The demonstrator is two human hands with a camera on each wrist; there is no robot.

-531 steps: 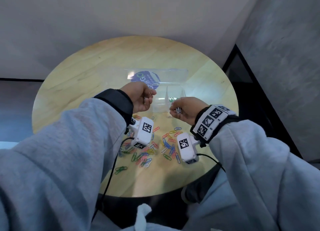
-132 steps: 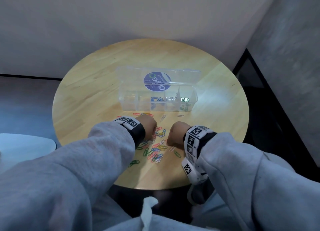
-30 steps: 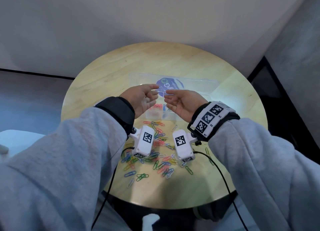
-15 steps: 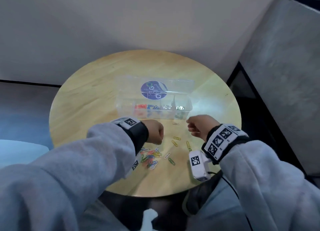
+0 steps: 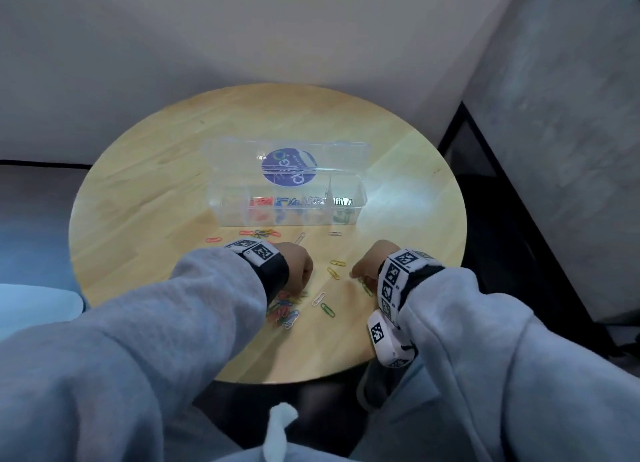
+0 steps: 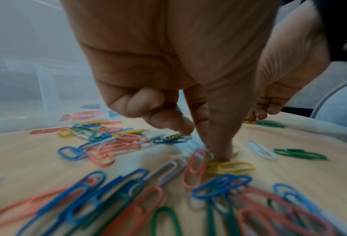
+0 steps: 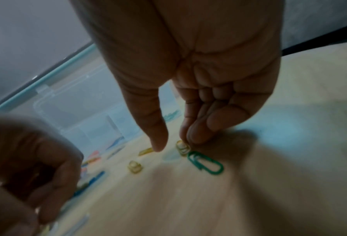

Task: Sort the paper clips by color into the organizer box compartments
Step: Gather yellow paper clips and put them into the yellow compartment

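A clear organizer box (image 5: pixel 239 219) stands open mid-table, holding red, blue, pale and green clips in separate compartments. Loose coloured paper clips (image 5: pixel 284 314) lie heaped near the front edge. My left hand (image 5: pixel 299 267) is down in this heap; its thumb and forefinger (image 6: pixel 215 150) meet on a yellow clip (image 6: pixel 233 167) lying on the wood, the other fingers curled. My right hand (image 5: pixel 363 271) is lowered to the right of the heap. Its fingertips (image 7: pixel 190 137) touch a yellow clip (image 7: pixel 182 148), with the thumb (image 7: pixel 158 140) apart. A green clip (image 7: pixel 205 162) lies beside it.
The round wooden table (image 5: pixel 145 198) is bordered by a pale wall behind and a dark gap at the right. A few stray clips (image 5: pixel 259 233) lie just in front of the box. The box lid (image 5: pixel 287 156) with a round purple label lies open behind it.
Both hands have come back from over the box to the table. In the last half second the right hand moved left and down onto the scattered clips; the left stayed in the heap.
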